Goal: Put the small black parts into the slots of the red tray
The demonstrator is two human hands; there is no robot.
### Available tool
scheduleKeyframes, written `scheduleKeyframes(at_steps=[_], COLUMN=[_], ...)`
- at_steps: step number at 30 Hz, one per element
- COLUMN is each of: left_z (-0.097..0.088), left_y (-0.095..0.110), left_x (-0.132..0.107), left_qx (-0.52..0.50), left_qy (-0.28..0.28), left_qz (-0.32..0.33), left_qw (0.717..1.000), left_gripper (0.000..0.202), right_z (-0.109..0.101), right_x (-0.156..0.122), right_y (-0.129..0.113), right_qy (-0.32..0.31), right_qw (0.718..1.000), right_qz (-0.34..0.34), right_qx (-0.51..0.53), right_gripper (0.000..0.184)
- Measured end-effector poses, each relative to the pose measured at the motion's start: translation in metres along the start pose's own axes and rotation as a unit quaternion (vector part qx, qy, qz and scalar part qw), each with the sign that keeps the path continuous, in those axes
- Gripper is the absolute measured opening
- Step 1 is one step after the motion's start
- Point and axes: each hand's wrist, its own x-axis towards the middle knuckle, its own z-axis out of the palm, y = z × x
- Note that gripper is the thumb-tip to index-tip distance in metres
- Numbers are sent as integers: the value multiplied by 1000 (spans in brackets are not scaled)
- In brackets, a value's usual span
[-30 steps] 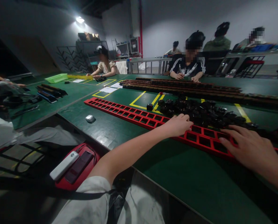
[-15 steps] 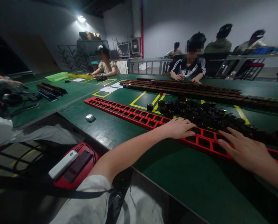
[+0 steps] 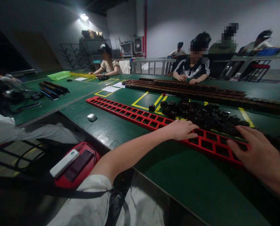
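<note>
A long red rack with many rectangular cells (image 3: 130, 114) lies across the green table (image 3: 201, 185). My left hand (image 3: 181, 129) rests flat on the rack, fingers stretched out, holding nothing. My right hand (image 3: 259, 153) lies over the rack further right, fingers spread and empty. Just behind the rack sits a pile of small black parts (image 3: 201, 114); one lone black part (image 3: 151, 107) sits to its left.
Long dark filled racks (image 3: 189, 88) run along the far side, where a person in a striped top (image 3: 191, 70) works. Another person (image 3: 107, 66) sits at the far left. A small grey object (image 3: 92, 117) lies near the table edge. A red bag (image 3: 81, 163) with a phone sits below.
My right hand has shifted slightly to the right along the rack. My left hand stays in place on the rack. The view has drifted a little.
</note>
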Motion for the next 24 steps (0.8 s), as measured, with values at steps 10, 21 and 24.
scheduleKeyframes(at_steps=[10,21,24], left_z=[-5,3,6], left_y=[11,33,32], left_x=[-1,-6,-9], left_qx=[101,54,45], left_qy=[58,126,160], left_qz=[72,142,92], left_qw=[991,980,982], left_gripper=[42,41,40], right_z=[-12,-17,-18], right_x=[-4,-10,-12], right_y=[-10,-27,-34], right_qy=[37,5,-8], right_qw=[997,985,980], right_qz=[-30,-74,-60], right_qx=[62,156,188], right_gripper=[33,24,20])
